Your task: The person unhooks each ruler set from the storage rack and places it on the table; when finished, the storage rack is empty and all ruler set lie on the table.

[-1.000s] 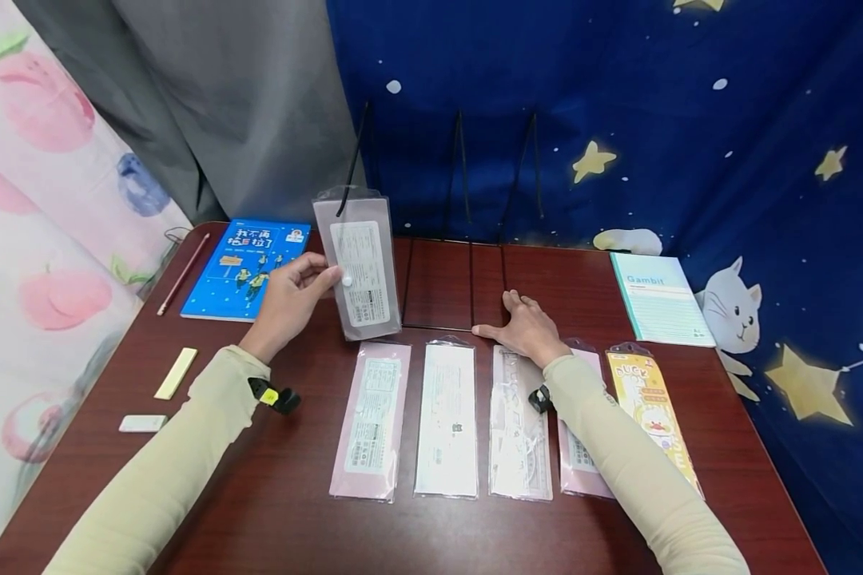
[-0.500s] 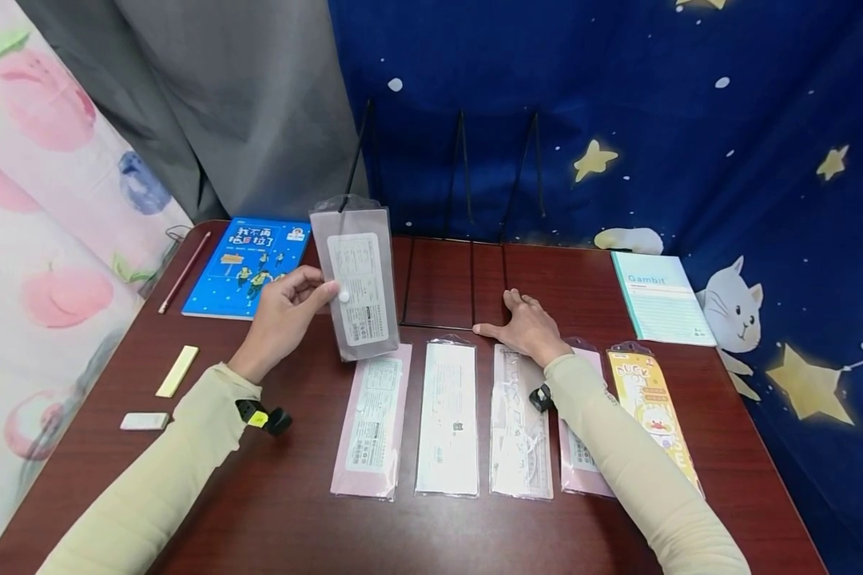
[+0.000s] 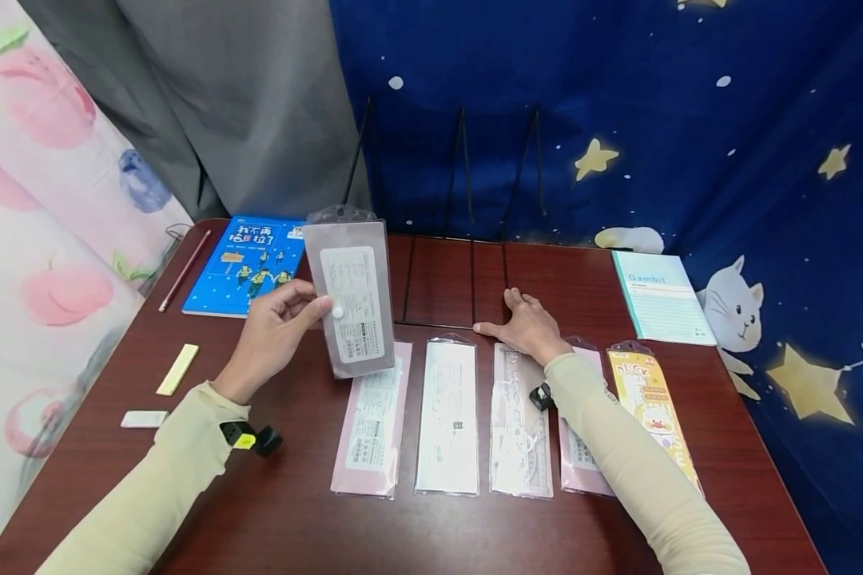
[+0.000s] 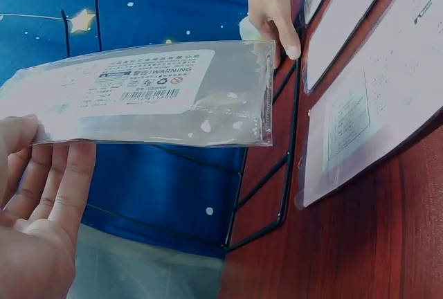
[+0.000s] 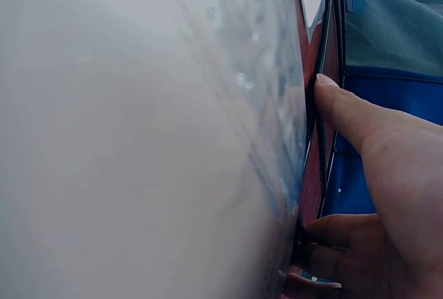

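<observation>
I see a see-through grey packet [image 3: 350, 292] with a white label, a dark red-brown bench [image 3: 295, 511], a blue book [image 3: 247, 263], a yellow duck packet [image 3: 650, 403], a dark blue curtain [image 3: 690, 120] with yellow stars, and pale yellow sleeves [image 3: 151, 495].

Desk [image 3: 309, 527]: dark reddish-brown wood grain, glossy top. Rear backdrop [image 3: 690, 104]: navy blue cloth printed with yellow stars, white dots and a white cat. Grey curtain [image 3: 244, 104]: plain, hanging at rear left. Left-side cloth [image 3: 36, 224]: pale, with pink peach and blue fruit print. Lighting: even, soft.
</observation>
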{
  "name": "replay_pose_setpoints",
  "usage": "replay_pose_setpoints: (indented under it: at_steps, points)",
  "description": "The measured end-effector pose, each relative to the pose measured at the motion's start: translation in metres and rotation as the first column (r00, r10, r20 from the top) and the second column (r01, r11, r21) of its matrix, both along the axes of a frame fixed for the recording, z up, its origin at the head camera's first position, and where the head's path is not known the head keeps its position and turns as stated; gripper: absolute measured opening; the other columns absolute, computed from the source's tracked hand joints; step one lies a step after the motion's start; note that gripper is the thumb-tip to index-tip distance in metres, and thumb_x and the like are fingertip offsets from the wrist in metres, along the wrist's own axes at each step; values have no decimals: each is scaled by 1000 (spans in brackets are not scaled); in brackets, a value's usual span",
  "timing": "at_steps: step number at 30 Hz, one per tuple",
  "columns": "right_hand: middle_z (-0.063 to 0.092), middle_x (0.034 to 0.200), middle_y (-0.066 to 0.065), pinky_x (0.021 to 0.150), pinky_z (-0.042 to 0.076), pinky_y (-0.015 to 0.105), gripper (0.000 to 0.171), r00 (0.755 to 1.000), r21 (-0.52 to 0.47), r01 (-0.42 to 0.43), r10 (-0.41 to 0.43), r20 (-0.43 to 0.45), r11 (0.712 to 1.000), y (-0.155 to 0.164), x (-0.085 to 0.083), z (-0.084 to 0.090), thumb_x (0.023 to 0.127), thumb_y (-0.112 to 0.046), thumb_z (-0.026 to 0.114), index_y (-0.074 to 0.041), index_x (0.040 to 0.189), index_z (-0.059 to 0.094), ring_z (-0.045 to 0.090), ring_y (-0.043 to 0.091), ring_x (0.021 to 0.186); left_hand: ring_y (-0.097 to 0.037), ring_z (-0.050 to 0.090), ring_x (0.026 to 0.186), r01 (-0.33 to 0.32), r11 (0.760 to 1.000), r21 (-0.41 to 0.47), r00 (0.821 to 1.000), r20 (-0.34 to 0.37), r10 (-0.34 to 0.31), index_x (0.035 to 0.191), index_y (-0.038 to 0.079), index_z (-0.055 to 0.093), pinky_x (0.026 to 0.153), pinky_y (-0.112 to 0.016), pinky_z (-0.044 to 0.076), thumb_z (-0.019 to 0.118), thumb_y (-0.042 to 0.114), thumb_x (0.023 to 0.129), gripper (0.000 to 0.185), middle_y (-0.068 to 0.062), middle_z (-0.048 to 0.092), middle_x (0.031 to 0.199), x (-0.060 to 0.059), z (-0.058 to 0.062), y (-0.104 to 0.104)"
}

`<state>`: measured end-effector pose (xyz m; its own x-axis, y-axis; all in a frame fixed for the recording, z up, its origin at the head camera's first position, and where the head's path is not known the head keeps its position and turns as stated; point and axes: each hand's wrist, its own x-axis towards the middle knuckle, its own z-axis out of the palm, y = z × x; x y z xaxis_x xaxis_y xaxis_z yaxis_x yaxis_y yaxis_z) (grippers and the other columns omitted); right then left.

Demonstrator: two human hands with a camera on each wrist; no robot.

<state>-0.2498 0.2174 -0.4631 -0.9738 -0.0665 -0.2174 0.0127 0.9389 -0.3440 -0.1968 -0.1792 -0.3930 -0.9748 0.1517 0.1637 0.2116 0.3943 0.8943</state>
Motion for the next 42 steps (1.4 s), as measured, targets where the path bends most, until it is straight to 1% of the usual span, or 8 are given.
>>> replay_pose_setpoints:
  at_steps: [5, 9, 15, 19, 27, 34, 39, 42]
  points:
    - [27, 170, 21, 123, 32, 59, 111, 1000, 13, -4, 4, 5, 1000, 0, -1, 1, 86, -72, 68, -5, 164, 27, 28, 41, 157, -10, 69, 91, -5, 1000, -18, 1000, -1, 5, 121, 8, 69, 82, -15, 57, 66, 37, 102, 34, -6, 74, 112, 7, 1, -3]
    - [27, 170, 21, 122, 33, 59, 111, 1000, 18, -13, 13, 4, 1000, 0, -1, 1, 86, -73, 68, -4, 164, 28, 29, 42, 156, -7, 70, 91, -16, 1000, -26, 1000, 25, 17, 123, 7, 69, 82, -15, 57, 65, 37, 103, 36, -10, 73, 115, 16, -2, -9]
    - [27, 170, 20, 122, 33, 59, 111, 1000, 24, -14, 14, 6, 1000, 0, -2, 0, 86, -73, 67, -4, 164, 27, 29, 41, 156, 2, 71, 93, -34, 998, -51, 995, 96, 39, 132, 7, 65, 83, -18, 59, 62, 39, 104, 43, -17, 72, 124, 26, -13, -26]
    - [26, 170, 20, 122, 33, 59, 112, 1000, 30, -17, 17, 8, 999, 0, -2, 0, 86, -73, 67, -4, 164, 27, 29, 42, 156, 2, 71, 92, -44, 996, -83, 986, 158, 56, 134, 6, 64, 82, -18, 59, 61, 42, 104, 46, -18, 72, 124, 33, -22, -37]
    - [29, 169, 21, 121, 35, 59, 111, 1000, 21, -18, 18, 0, 1000, 0, -1, -1, 86, -73, 67, -3, 163, 29, 32, 42, 155, -4, 72, 96, -36, 990, -134, 957, 282, 73, 134, 10, 64, 84, -18, 58, 59, 52, 103, 53, -16, 71, 128, 40, -37, -60]
    - [26, 170, 21, 121, 34, 60, 111, 1000, 21, -12, 12, 13, 1000, 2, -1, 1, 87, -72, 67, -3, 164, 26, 29, 43, 156, -7, 71, 96, -36, 990, -139, 918, 386, 88, 139, 5, 62, 82, -18, 59, 60, 49, 103, 57, -21, 68, 133, 43, -49, -73]
    - [26, 170, 21, 120, 36, 61, 111, 1000, 23, -9, 8, 17, 1000, 4, 0, 1, 87, -73, 67, -4, 164, 26, 29, 44, 155, -6, 72, 91, -36, 994, -102, 903, 422, 76, 139, 2, 61, 81, -19, 59, 62, 46, 103, 57, -21, 70, 130, 42, -56, -74]
    - [26, 170, 21, 119, 36, 62, 110, 1000, 12, -11, 11, 17, 1000, 3, 0, 0, 88, -71, 67, -4, 164, 26, 30, 45, 155, -8, 72, 90, -27, 994, -103, 896, 438, 69, 138, 0, 61, 80, -20, 60, 63, 44, 103, 57, -21, 71, 127, 43, -59, -74]
